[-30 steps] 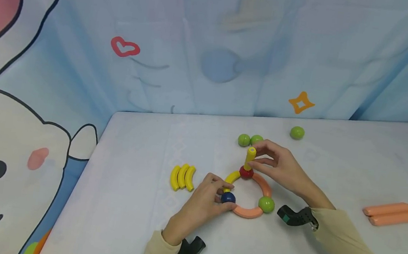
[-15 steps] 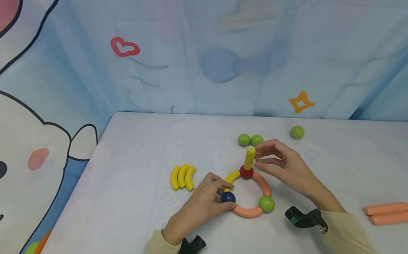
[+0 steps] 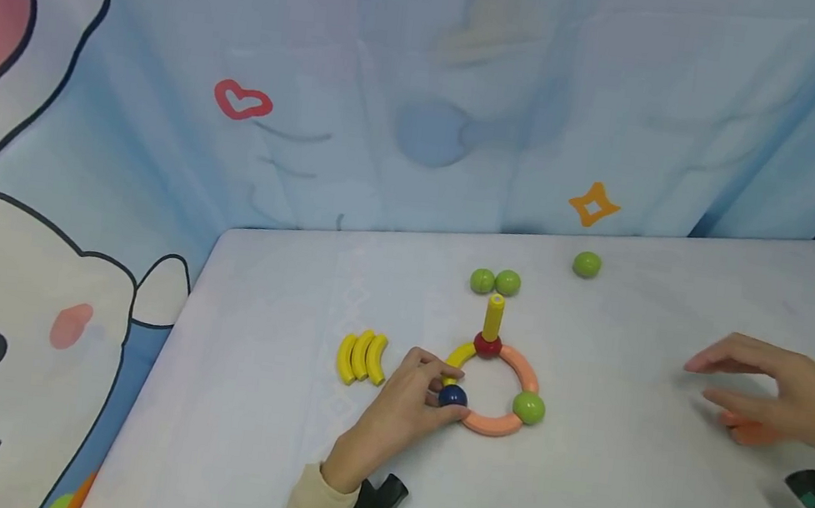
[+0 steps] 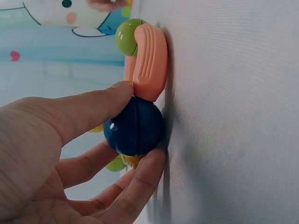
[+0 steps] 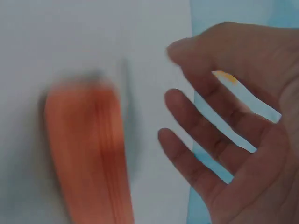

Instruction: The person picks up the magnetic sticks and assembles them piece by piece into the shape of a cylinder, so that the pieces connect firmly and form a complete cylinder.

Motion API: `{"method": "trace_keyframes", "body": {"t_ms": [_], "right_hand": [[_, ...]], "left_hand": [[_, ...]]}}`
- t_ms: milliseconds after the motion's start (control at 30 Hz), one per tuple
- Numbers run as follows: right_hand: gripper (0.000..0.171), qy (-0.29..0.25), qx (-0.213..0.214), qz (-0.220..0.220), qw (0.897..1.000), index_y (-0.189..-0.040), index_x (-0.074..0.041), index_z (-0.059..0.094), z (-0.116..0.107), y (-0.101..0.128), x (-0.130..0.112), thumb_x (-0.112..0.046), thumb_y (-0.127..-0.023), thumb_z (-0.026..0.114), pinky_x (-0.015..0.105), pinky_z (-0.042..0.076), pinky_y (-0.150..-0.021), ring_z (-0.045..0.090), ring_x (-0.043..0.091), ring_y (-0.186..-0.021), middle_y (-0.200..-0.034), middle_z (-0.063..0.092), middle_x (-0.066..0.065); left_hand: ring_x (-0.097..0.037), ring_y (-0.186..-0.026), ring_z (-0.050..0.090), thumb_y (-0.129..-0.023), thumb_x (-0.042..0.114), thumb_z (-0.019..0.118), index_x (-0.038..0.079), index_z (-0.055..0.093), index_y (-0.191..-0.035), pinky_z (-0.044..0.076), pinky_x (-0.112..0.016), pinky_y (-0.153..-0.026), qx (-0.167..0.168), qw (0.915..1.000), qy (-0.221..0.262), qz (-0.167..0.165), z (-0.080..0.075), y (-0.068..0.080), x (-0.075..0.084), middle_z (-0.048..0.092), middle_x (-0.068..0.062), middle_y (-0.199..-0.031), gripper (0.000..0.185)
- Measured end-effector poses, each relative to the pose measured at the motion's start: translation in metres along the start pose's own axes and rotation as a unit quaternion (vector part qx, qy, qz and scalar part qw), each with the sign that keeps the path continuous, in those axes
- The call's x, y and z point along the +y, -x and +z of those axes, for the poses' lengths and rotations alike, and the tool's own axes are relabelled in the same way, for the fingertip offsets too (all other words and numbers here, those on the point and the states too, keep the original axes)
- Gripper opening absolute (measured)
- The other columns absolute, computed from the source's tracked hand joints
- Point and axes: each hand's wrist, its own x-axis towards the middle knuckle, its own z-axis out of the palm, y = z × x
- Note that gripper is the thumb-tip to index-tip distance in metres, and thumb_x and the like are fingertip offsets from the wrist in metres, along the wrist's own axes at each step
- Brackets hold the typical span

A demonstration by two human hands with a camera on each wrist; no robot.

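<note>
My left hand (image 3: 401, 404) grips the blue ball (image 4: 135, 127) between thumb and fingers, at the near left of a ring lying on the table. That ring joins curved orange pieces (image 3: 492, 425), a curved yellow piece (image 3: 461, 354), a green ball (image 3: 529, 407) and a red ball (image 3: 488, 345). From the red ball a yellow stick (image 3: 493, 318) stands upright. Far to the right, my right hand (image 3: 777, 392) hovers with nothing in it, over orange sticks (image 3: 753, 432) that it mostly covers. In the right wrist view, one blurred orange stick (image 5: 91, 154) lies beside the spread fingers.
Several curved yellow pieces (image 3: 361, 358) lie side by side left of the ring. Behind it sit two green balls (image 3: 495, 282) together, with another green ball (image 3: 587, 264) farther right. A patterned blue curtain (image 3: 395, 102) hangs along the table's back edge.
My right hand has let go of the yellow stick and moved far right, above the orange sticks. The yellow stick stays standing. My left hand keeps its grip on the blue ball.
</note>
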Motion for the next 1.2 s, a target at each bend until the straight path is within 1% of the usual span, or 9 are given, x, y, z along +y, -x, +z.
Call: {"method": "trace_keyframes", "body": {"t_ms": [100,200,333,400,467,667,800,1033,1200], "right_hand": [[0.041,0.064,-0.033,0.022,0.997,-0.112,-0.01,0.073,-0.01,0.016,0.03,-0.004,-0.076,0.092,0.014,0.053,-0.07,0.048,-0.019,-0.09,-0.107,0.067,-0.004],[0.046,0.135,-0.041,0.005,0.99,-0.11,-0.01,0.073,-0.015,0.024,0.051,-0.001,-0.07,0.094,0.015,0.052,-0.068,0.048,-0.019,-0.088,-0.104,0.067,-0.008],[0.048,0.165,-0.077,0.011,0.983,-0.112,-0.008,0.072,-0.018,0.024,0.06,-0.001,-0.069,0.094,0.019,0.056,-0.07,0.05,-0.017,-0.088,-0.108,0.068,-0.006],[0.05,0.167,-0.099,0.023,0.981,-0.115,-0.006,0.071,-0.021,0.021,0.058,-0.002,-0.07,0.094,0.026,0.06,-0.074,0.057,-0.008,-0.09,-0.11,0.069,-0.002],[0.051,0.166,-0.117,0.037,0.978,-0.117,-0.003,0.07,-0.022,0.018,0.056,-0.002,-0.071,0.093,0.033,0.062,-0.077,0.056,-0.006,-0.087,-0.11,0.069,0.0],[0.05,0.142,-0.139,0.069,0.978,-0.116,0.002,0.069,-0.02,0.012,0.051,0.004,-0.071,0.091,0.033,0.059,-0.072,0.057,0.002,-0.083,-0.102,0.066,0.002],[0.042,0.12,-0.13,0.074,0.981,-0.114,0.005,0.069,-0.014,0.01,0.046,0.005,-0.076,0.087,0.038,0.061,-0.073,0.06,0.019,-0.084,-0.099,0.066,0.004],[0.034,0.118,-0.076,0.032,0.99,-0.105,-0.001,0.071,-0.003,0.001,0.025,0.0,-0.075,0.089,0.024,0.054,-0.064,0.058,0.016,-0.077,-0.094,0.067,0.0],[0.039,0.1,-0.079,0.01,0.992,-0.107,0.001,0.069,0.004,-0.012,-0.007,0.008,-0.073,0.087,0.034,0.058,-0.067,0.061,0.019,-0.08,-0.098,0.07,0.005]], "left_hand": [[-0.006,-0.091,0.059,-0.091,0.021,0.084,0.006,0.072,-0.127,0.053,-0.017,-0.083,0.003,1.0,-0.004,0.003,0.001,0.0,0.0,0.053,-0.004,-0.123,0.041],[-0.006,-0.09,0.059,-0.091,0.021,0.085,0.005,0.072,-0.127,0.053,-0.017,-0.082,0.006,0.9999,-0.007,0.008,0.002,0.0,0.0,0.053,-0.004,-0.123,0.041],[-0.006,-0.09,0.059,-0.091,0.021,0.084,0.005,0.072,-0.127,0.053,-0.017,-0.083,0.004,1.0,0.0,0.009,0.001,0.0,-0.001,0.053,-0.004,-0.123,0.041],[-0.005,-0.09,0.059,-0.091,0.021,0.084,0.005,0.072,-0.127,0.053,-0.017,-0.083,0.003,0.9999,0.001,0.01,0.001,0.0,-0.002,0.053,-0.004,-0.123,0.041],[-0.005,-0.09,0.059,-0.091,0.021,0.085,0.005,0.072,-0.127,0.053,-0.017,-0.083,0.005,0.9999,-0.001,0.011,0.001,0.0,-0.002,0.053,-0.004,-0.122,0.041],[-0.008,-0.091,0.06,-0.091,0.021,0.085,0.006,0.072,-0.126,0.054,-0.018,-0.083,0.005,0.9999,0.003,0.01,0.001,0.0,-0.003,0.053,-0.004,-0.122,0.041],[-0.01,-0.091,0.061,-0.09,0.02,0.086,0.005,0.072,-0.125,0.054,-0.019,-0.083,0.005,0.9999,0.011,0.008,0.001,0.001,-0.002,0.053,-0.005,-0.121,0.041],[-0.01,-0.091,0.06,-0.09,0.021,0.086,0.006,0.072,-0.125,0.054,-0.02,-0.082,0.007,0.9999,0.012,0.005,0.0,0.001,-0.001,0.053,-0.005,-0.121,0.041],[-0.011,-0.091,0.061,-0.089,0.02,0.087,0.005,0.072,-0.124,0.054,-0.02,-0.083,0.009,0.9999,0.011,0.008,0.001,0.001,-0.003,0.053,-0.005,-0.12,0.041]]}}
